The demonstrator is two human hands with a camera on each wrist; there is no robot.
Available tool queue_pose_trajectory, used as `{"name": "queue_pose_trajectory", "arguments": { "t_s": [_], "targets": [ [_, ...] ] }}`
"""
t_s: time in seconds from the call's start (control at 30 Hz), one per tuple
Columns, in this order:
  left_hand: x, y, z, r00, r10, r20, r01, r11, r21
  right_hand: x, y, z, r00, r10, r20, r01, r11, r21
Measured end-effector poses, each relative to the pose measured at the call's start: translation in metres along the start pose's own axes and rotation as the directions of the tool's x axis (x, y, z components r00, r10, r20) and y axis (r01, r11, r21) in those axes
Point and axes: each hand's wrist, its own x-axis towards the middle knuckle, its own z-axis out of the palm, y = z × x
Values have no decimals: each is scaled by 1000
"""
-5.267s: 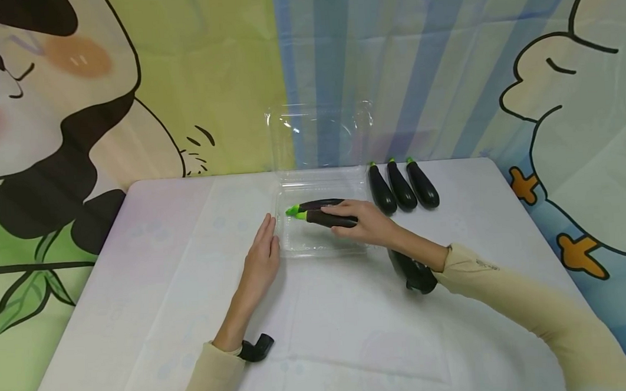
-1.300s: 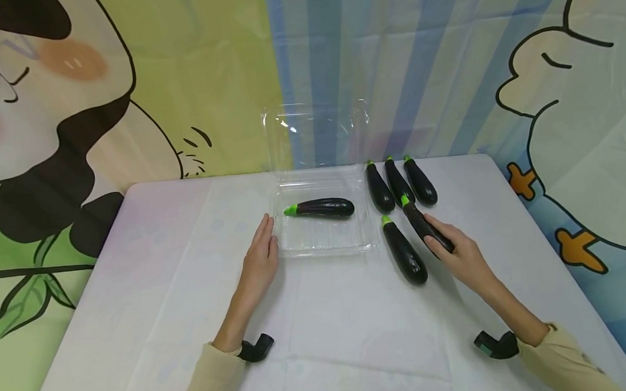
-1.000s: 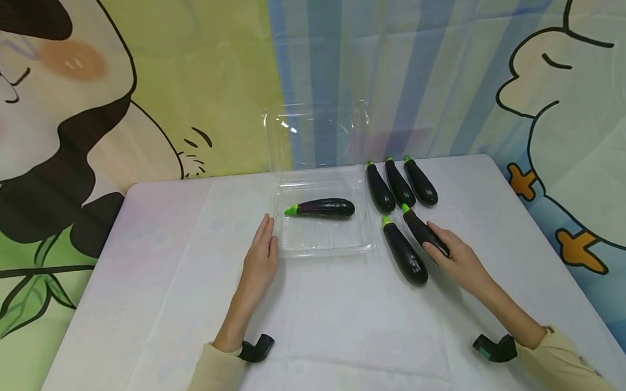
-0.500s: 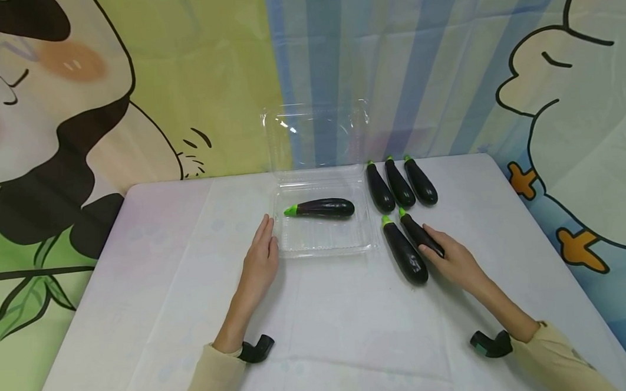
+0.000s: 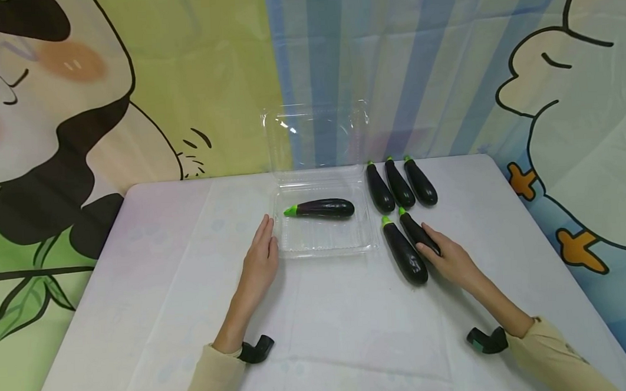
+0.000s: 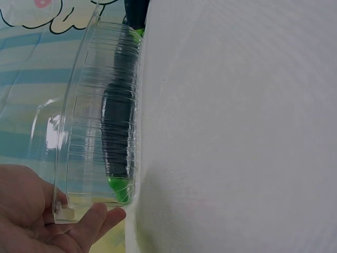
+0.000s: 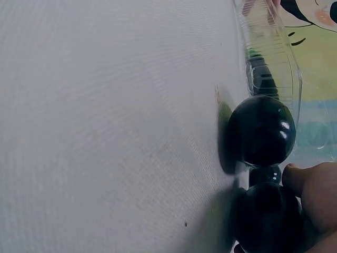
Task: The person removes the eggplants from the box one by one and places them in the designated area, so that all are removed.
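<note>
My left hand (image 5: 260, 263) rests with straight fingers against the left side of a clear plastic clamshell container (image 5: 321, 241). Its fingertips touch the end wall in the left wrist view. One eggplant (image 5: 325, 208), dark and glossy with a green stem, lies crosswise inside. To the right of the container, my right hand (image 5: 455, 265) holds another eggplant (image 5: 414, 228) by its thick end, between thumb and fingers. It lies slanted beside a second eggplant (image 5: 405, 254), stems pointing away from me. In the right wrist view, the thumb (image 7: 295, 176) presses on the held eggplant's side.
Behind the held eggplant, three more stand in a row, the middle one (image 5: 400, 185) close to its stem. The container's clear lid (image 5: 317, 136) stands raised against the patterned backdrop. A white cloth covers the table (image 5: 192, 320). Both wrists carry black cameras (image 5: 256, 348).
The right hand has carried an eggplant from over the container to the right, then drawn it back and left beside the front one. The left hand has stayed put.
</note>
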Motion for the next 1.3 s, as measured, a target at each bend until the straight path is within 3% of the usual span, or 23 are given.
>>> {"name": "queue_pose_trajectory", "arguments": {
  "t_s": [0.8,1.07,1.3],
  "targets": [
    [-1,0,0,1000,6,-6,-6,1000,-5,-1,0,-3,999,-3,39,2,1000,19],
    [0,0,1,1000,1,-12,-2,1000,-10,1,1,-10,998,33,45,-35,999,30],
    [-1,0,0,1000,-6,0,6,1000,-14,5,5,-29,999,47,-20,-45,997,66]
  ]
}}
